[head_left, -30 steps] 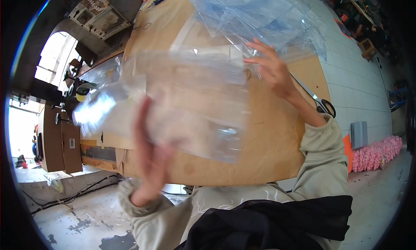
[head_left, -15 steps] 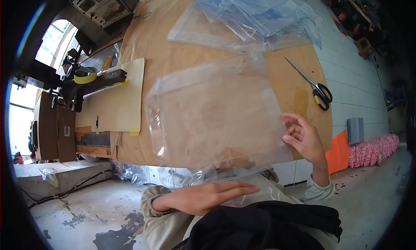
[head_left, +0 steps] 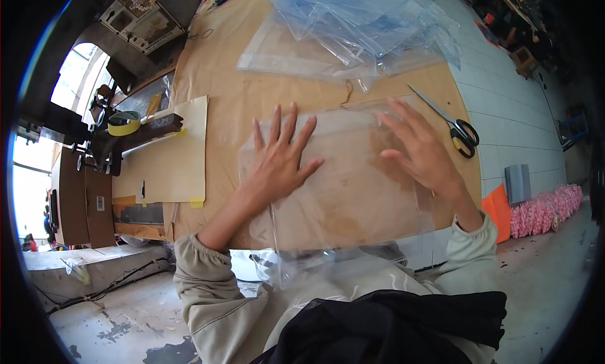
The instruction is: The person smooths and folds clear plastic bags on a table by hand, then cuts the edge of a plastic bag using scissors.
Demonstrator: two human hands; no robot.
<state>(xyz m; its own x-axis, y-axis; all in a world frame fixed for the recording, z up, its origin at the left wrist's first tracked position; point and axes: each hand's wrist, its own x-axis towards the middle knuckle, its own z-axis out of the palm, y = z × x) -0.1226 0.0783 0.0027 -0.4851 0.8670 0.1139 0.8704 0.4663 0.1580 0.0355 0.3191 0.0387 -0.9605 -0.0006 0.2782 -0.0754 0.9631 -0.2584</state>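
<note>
A clear plastic bag (head_left: 343, 194) lies spread over the brown-covered table, its near end hanging past the front edge toward my lap. My left hand (head_left: 278, 159) rests flat on the bag's upper left part, fingers spread. Over its upper right part is my right hand (head_left: 419, 146), fingers stretched out and slightly blurred; whether it touches the plastic I cannot tell. Neither hand grips anything. Beyond the bag sits a heap of bluish clear plastic sheets (head_left: 372, 23). To the right of my right hand lie black-handled scissors (head_left: 463, 136).
At left stands a machine with a dark arm (head_left: 151, 126), a yellow tape roll (head_left: 124, 123) and a beige board (head_left: 170, 168). A cardboard box (head_left: 94, 200) is beyond it. Off the table's right side are an orange sheet (head_left: 498, 213) and a pink bundle (head_left: 545, 211).
My left hand has moved from the near edge up onto the bag and spread its fingers. My right hand has gone forward and opened out. The bag has shifted slightly right and nearer me.
</note>
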